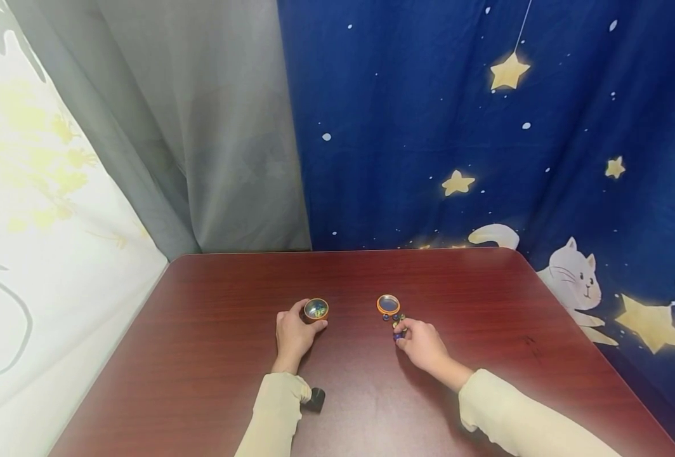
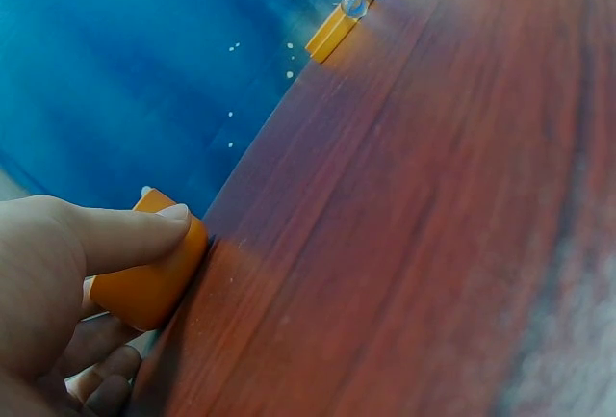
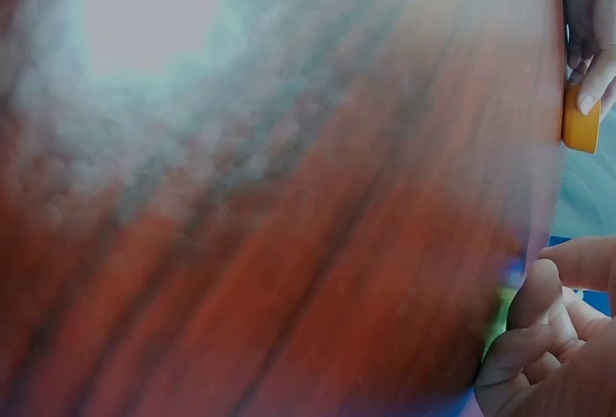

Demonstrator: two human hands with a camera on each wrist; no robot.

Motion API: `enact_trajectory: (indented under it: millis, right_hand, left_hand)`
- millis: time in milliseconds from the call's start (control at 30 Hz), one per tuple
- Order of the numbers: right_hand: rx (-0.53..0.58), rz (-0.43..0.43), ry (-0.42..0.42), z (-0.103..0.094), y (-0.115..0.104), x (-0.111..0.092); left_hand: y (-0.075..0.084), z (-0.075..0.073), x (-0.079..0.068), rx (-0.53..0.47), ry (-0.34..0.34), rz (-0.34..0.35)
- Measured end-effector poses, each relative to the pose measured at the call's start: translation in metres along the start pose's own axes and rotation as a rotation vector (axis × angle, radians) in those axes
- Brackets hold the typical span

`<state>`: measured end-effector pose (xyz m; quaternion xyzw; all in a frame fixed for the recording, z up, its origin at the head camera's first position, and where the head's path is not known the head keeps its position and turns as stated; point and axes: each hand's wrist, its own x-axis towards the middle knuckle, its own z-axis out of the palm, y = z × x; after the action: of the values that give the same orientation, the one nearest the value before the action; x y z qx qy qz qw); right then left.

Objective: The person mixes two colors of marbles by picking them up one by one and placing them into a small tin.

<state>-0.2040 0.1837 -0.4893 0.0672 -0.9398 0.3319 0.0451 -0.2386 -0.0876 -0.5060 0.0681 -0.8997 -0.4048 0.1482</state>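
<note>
My left hand [image 1: 294,330] grips a small round orange tin [image 1: 316,310] standing on the table, thumb on the near side. Several glass marbles lie inside it. In the left wrist view the thumb presses along the orange wall [image 2: 159,287]. My right hand [image 1: 423,344] is low over a cluster of marbles [image 1: 395,317]. Its fingers are curled, thumb and fingertips pinching at a dark blue marble [image 1: 398,337]. The right wrist view shows those fingers [image 3: 534,306] beside blurred blue and green marbles, partly hiding them. Just beyond the cluster lies a round orange lid [image 1: 388,304].
The reddish-brown wooden table [image 1: 229,285] ends at a grey curtain [image 1: 235,127] and a blue star-patterned curtain [image 1: 400,127]. A small black object [image 1: 314,400] shows beside the left sleeve. A white patterned cloth [image 1: 40,254] hangs at the left.
</note>
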Motion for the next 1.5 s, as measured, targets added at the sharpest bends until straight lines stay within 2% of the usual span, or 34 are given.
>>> enact_trajectory:
  millis: [700,1200,1500]
  right_hand:
    - [0.043,0.001,-0.009,0.004,-0.012,-0.002]
    - [0.110,-0.057,-0.005,0.011,-0.019,-0.004]
    - [0.155,-0.061,-0.025,0.020,-0.028,0.002]
  left_hand:
    - [0.000,-0.001,-0.001,-0.004,-0.002,0.004]
    - [0.001,0.000,-0.001,-0.011,0.001,-0.002]
    - [-0.003,0.001,0.006,-0.005,0.000,0.005]
